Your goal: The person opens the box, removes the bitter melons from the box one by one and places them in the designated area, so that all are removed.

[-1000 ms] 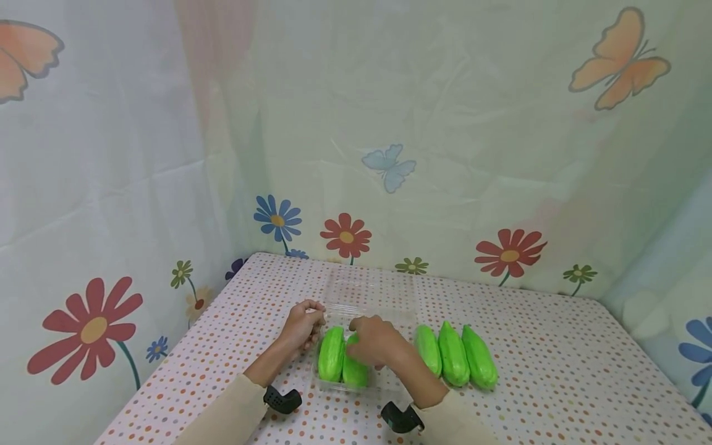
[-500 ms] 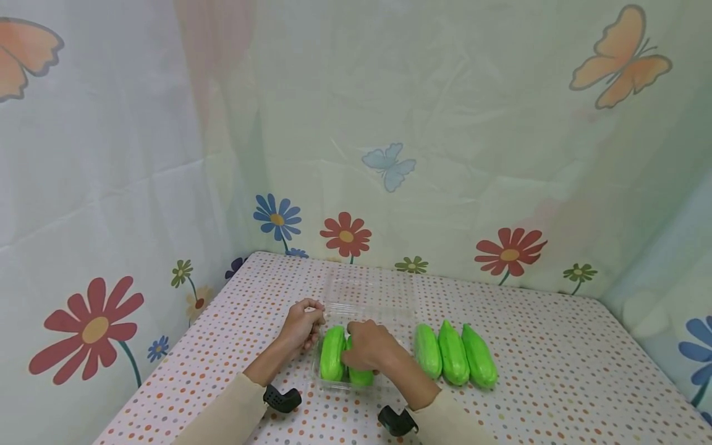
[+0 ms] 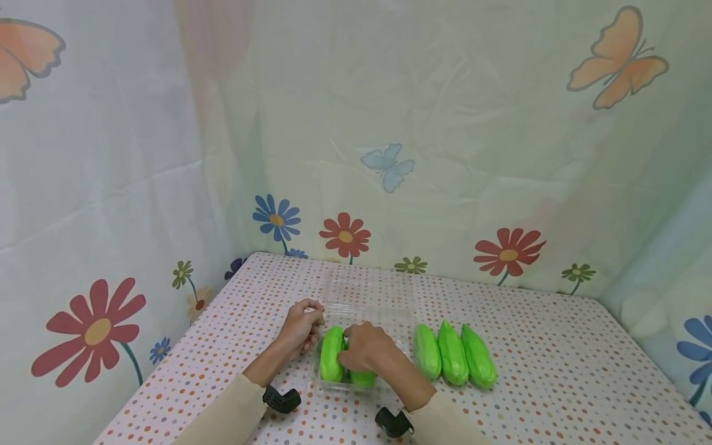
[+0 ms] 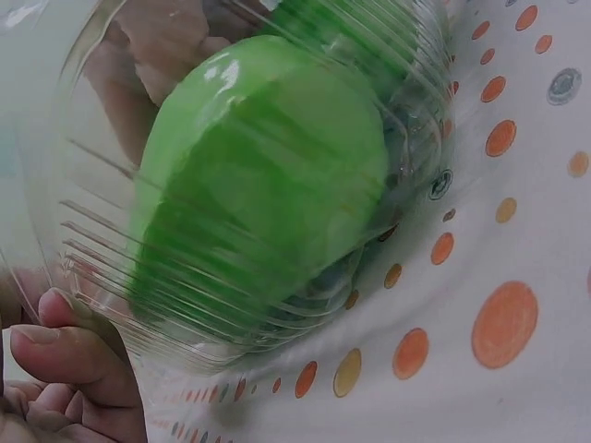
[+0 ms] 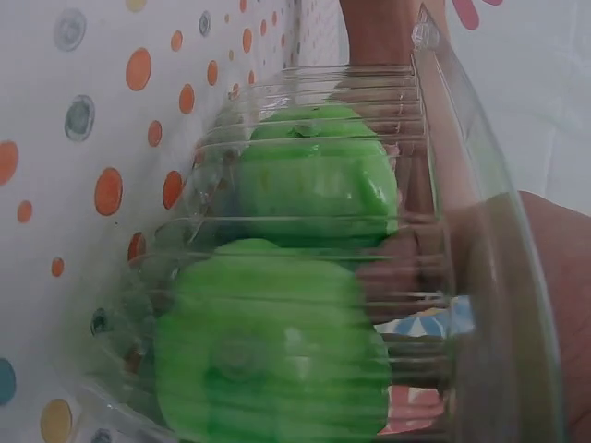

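Note:
A clear plastic clamshell box (image 3: 334, 387) lies on the table with its lid (image 3: 369, 289) folded back. Inside it are two plump green gourds, side by side. My left hand (image 3: 302, 324) pinches the box's left rim; in the left wrist view, thumb and finger (image 4: 69, 355) meet at the clear edge. The left gourd (image 3: 332, 355) is untouched by that hand. Over the second gourd (image 3: 363, 379) my right hand (image 3: 367, 349) reaches down and grips it, hiding its upper part. The right wrist view shows both gourds through the ribbed wall, the nearer gourd (image 5: 268, 355) larger.
To the right of the box, three more green gourds (image 3: 453, 353) lie in a row on the dotted tablecloth (image 3: 545, 371). A printed curtain (image 3: 445, 204) stands behind the table and along its sides.
My right hand has shifted slightly left and toward the first gourd. The second gourd's near end sits a little farther right and nearer. My left hand stays at the rim.

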### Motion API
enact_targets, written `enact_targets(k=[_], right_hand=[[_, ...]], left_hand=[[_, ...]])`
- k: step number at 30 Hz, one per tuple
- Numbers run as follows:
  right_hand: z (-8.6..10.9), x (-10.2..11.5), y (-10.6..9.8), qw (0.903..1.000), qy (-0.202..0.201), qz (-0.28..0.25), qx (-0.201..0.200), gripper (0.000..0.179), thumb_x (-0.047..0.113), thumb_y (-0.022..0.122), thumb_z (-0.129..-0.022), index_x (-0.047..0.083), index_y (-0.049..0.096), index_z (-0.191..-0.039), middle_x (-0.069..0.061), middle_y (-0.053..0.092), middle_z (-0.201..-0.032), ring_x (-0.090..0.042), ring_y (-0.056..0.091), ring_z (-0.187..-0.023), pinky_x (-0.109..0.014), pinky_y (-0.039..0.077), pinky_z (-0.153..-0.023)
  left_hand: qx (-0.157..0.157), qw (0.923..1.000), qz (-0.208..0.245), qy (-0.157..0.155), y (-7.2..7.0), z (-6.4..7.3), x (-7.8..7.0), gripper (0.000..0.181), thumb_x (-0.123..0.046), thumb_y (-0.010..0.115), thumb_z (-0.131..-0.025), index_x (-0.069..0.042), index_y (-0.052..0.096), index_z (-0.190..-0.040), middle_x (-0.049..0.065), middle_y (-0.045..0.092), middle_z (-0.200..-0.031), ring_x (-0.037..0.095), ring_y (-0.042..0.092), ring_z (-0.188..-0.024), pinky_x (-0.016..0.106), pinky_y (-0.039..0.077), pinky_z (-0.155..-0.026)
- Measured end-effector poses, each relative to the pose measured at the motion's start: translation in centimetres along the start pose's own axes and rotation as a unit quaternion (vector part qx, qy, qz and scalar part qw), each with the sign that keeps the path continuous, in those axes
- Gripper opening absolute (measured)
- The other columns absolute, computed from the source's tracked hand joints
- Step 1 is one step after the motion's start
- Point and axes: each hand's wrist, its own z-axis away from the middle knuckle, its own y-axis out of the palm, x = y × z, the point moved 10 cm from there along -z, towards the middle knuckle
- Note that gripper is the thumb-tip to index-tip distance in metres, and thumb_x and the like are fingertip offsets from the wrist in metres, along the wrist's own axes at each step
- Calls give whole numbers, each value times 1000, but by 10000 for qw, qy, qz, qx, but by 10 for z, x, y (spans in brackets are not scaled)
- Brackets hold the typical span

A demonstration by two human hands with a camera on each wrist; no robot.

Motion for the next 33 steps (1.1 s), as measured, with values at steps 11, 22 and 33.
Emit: enact_targets(k=[11,22,33], right_hand=[[3,-7,2,9994,-87,-339,13,49,21,63,-85,-2,60,-128,-19,66,-107,-28,60,-79,-42,49,-65],[2,-12,4,9990,-260,-312,-162,53,16,77,-75,-2,57,-121,-16,61,-96,-26,56,-73,-40,48,-58],[1,-17,-2,9973,-200,-392,-588,58,17,79,-79,2,55,-130,-14,60,-100,-25,57,-76,-41,51,-65]], left_hand=[[-3,10000,-36,38,2,-1,0,31,-4,54,-91,4,53,-121,-1,45,-56,10,38,-39,23,28,-33],[-31,10000,7,18,1,0,0,34,-4,55,-88,5,53,-121,-1,45,-56,10,39,-40,23,29,-33],[-38,10000,22,39,1,-1,-2,33,-2,54,-89,6,53,-121,-1,46,-56,10,40,-40,23,30,-33]])
